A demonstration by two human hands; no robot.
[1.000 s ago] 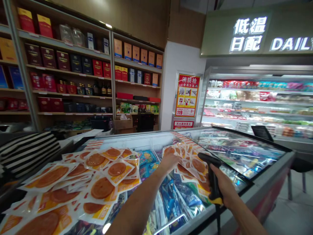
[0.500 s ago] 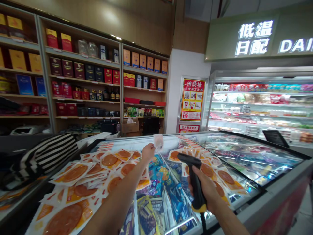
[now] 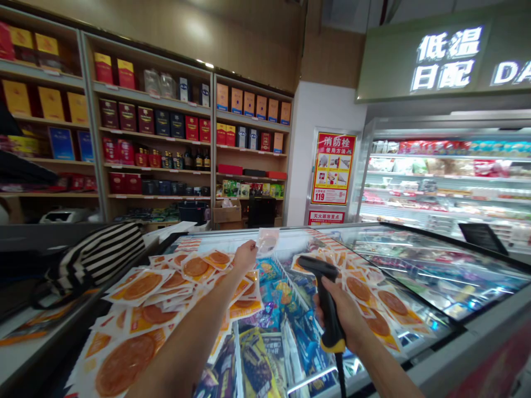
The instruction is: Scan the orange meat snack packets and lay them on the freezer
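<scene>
My left hand (image 3: 246, 255) reaches out over the chest freezer with fingers pinched on the edge of a flat plastic packet (image 3: 269, 240), whose pale back faces me. My right hand (image 3: 341, 307) is wrapped round the grip of a black and yellow barcode scanner (image 3: 327, 301); its head points left and a cable hangs from its base. Under my left arm lies a wide heap of flat packets with round orange-brown patties (image 3: 141, 284). A second group of these packets (image 3: 392, 304) lies on the glass right of the scanner.
Through the freezer's glass, bagged frozen goods (image 3: 259, 359) show in wire baskets. A striped black and white bag (image 3: 97, 257) rests at the left. Shelves of boxes (image 3: 155, 124) stand behind, with a lit refrigerated display (image 3: 448, 182) at the right.
My view has turned slightly left. The packet in my left hand has tilted and looks wider and a little lower. The scanner stays in my right hand.
</scene>
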